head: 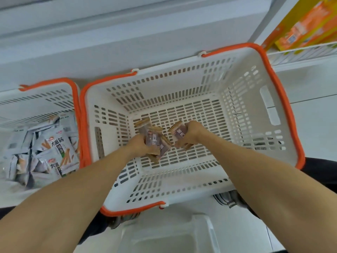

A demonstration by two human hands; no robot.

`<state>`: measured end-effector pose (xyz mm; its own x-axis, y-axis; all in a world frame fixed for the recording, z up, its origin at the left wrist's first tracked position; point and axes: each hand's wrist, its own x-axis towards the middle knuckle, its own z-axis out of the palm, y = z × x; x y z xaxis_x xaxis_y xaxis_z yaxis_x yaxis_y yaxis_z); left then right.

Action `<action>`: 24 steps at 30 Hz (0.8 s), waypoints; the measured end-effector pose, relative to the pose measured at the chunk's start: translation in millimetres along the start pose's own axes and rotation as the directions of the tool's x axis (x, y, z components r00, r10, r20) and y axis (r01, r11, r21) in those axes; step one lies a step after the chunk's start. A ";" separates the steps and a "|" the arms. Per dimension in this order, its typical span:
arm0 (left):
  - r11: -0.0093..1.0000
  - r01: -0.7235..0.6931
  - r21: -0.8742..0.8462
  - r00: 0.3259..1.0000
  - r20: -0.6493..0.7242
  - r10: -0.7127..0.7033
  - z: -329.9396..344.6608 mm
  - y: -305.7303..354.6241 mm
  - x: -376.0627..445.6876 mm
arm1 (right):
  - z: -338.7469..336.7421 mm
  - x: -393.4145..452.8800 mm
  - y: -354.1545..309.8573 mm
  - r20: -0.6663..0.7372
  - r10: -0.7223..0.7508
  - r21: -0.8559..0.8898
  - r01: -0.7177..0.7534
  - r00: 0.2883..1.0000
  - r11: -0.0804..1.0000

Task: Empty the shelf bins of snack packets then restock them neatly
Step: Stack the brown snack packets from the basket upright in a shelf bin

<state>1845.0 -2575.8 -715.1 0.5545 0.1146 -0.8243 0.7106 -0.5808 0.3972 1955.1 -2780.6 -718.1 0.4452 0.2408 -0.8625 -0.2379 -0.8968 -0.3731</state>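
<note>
Grey-white packets (49, 152) heaped loose in the left basket (73, 99), tumbled at all angles, likely dumped there as a holding place while the bins get cleared. Orange-rimmed, slotted white plastic; only its right part in view, pressed up beside the bigger basket.

Next, the left hand (140, 146), down on the floor of the middle basket (284, 114), grip curled round a fan of several brown wafer packs (155, 141), some upright, some slanting, bunched so that many come away in one go. More packs sticking out above and below the fingers; exact count hard to tell through blur.

Just beside it, the right hand (191, 133), grip closed round one or two further wafer packs (179, 131), knuckles up, wrist bent down into the basket. Hands near each other but apart, both low against the slotted base. Rest of that basket floor bare of other packs, so probably the last of this kind being gathered, or the first being laid; cannot tell which.

Far right, orange and yellow boxes (308, 28) on a wire shelf (300, 52), stacked flat and untouched.

Below the middle basket, a white bin (164, 236), blurred.
</note>
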 end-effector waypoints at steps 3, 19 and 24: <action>0.980 0.005 -0.199 1.000 0.001 -0.004 21.2 4.4 -3.9 | 8.7 -9.3 1.2 -0.047 -0.024 0.107 0.029 0.999 0.994; 0.801 0.114 -0.587 0.983 -0.048 -0.175 62.5 10.4 -1.9 | 43.8 19.3 5.8 0.084 0.113 0.381 -0.137 0.990 0.914; 0.608 0.132 -0.783 0.987 0.049 -0.152 56.0 16.1 -6.1 | 30.5 13.3 10.1 0.113 -0.024 0.489 -0.035 0.993 0.872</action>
<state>1828.9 -2631.0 -726.2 0.4183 0.1622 -0.8937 0.8445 0.2928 0.4484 1932.3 -2775.2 -743.8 0.3503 0.3022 -0.8866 -0.6450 -0.6085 -0.4623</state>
